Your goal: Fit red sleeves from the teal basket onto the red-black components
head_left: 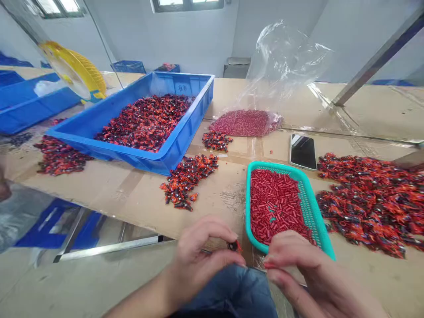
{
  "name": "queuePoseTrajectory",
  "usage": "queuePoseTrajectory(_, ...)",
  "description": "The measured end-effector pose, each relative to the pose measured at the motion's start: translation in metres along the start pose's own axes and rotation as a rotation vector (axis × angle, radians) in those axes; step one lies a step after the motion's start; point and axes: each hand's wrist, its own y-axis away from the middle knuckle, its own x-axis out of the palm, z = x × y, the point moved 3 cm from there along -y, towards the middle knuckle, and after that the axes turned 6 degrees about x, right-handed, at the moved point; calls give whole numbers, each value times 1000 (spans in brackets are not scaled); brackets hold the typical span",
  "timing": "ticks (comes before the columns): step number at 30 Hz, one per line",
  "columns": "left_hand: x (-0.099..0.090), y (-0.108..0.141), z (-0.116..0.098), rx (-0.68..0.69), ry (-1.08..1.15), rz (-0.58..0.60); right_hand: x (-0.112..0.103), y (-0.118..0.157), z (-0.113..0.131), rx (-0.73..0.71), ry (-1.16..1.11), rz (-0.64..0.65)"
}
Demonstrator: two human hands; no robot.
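- Pinching a small red piece (270, 265), mostly hidden, in the right hand (306, 265), by the near edge of the brown cardboard-covered table (132, 190).
- Pinching a small black-and-orange part (234, 246) in the left hand (202, 254), also there.
- Set by that edge: green plastic basket (280, 165) of red tubes.
- Farther in: black-screened smartphone (303, 152).
- Toward the far edge: clear plastic bag (271, 79) of pinkish-red tubes; left of it, large blue plastic crate (109, 148).

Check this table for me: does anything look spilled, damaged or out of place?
The cardboard surface has dark scuffs left of the green basket, so it looks worn. Small dark bits lie scattered at far left, possibly spilled. Loose piles of parts sit outside the blue bin, but look heaped.
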Motion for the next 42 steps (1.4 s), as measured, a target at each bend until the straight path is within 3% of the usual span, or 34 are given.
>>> queuePoseTrajectory(4, 3, -3, -10, 80, -37, -23, 5, -5, 7, -141, 76, 80)
queuePoseTrajectory(10, -1, -10, -25, 263, -239, 117, 14, -9, 9, -174, 206, 10)
queuePoseTrajectory(13, 4, 0, -34, 319, -339, 157, 16, -10, 7, -95, 171, 28)
queuePoseTrajectory(17, 8, 16, -43, 140, -390, -6, 17, -10, 0, 149, 16, 104)
queuePoseTrajectory(18, 8, 17, -45, 148, -404, -8, 18, -10, -3, 204, 7, 107)
queuePoseTrajectory(22, 8, 10, -48, 495, -442, 238, 27, -11, -11, 301, -3, 84)
queuePoseTrajectory(24, 7, 7, -44, 584, -470, 286, 33, -10, -15, 323, -41, 100)
queuePoseTrajectory(27, 8, 7, -37, 570, -455, 151, 40, -3, -21, 379, -121, 122)
queuePoseTrajectory(33, 16, 10, -22, 405, -213, 40, 46, 15, -28, 468, -434, 273)
queuePoseTrajectory(36, 13, 10, -14, 491, -133, 54, 43, 15, -26, 469, -512, 297)
queuePoseTrajectory(42, 15, 20, -11, 608, -212, 13, 37, 4, -14, 338, -390, 229)
